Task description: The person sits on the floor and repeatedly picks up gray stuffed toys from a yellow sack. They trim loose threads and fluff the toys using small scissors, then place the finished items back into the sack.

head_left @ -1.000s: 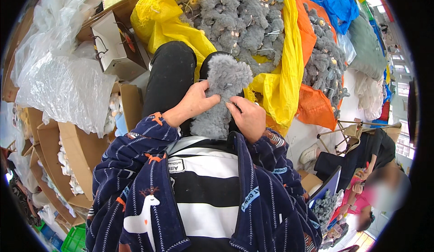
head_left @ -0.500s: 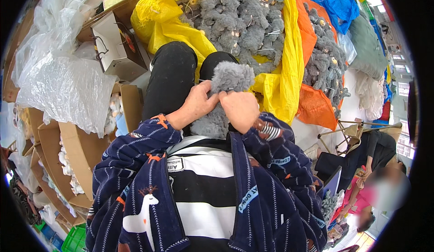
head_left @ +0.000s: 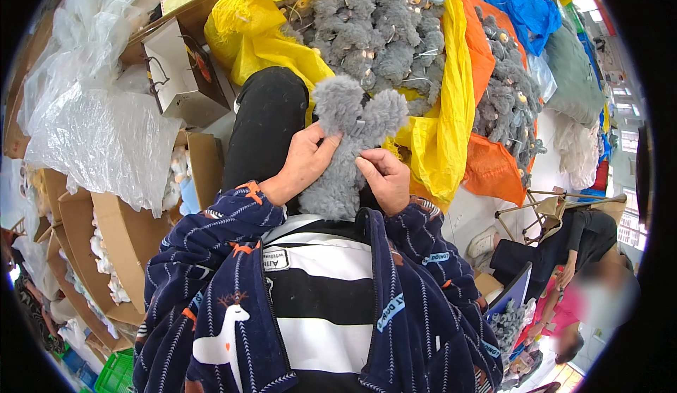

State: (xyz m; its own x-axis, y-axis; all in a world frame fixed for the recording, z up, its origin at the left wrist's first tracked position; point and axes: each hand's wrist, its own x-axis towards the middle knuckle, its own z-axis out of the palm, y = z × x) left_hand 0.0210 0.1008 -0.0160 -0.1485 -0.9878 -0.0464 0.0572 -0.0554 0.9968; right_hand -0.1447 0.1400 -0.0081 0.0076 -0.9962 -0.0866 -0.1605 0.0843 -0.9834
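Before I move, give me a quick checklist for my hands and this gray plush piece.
1. Left hand gripping the gray plush piece: ok, thumb in front.
2. Right hand at its right edge: ok.
3. Right hand's pinch firm: cannot tell.
4. Upper lobes spread apart: ok.
5. Back of the piece visible: not ok, it faces away.
6. Yellow bag open, with gray plush items showing: ok.

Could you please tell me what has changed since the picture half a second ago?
The right hand has moved rightward, away from the left hand, to the right edge of the grey plush piece. The piece's upper end, bunched together then, now shows two lobes spread apart. The left hand's grip on its left side, the yellow bag and the orange bag stayed put.
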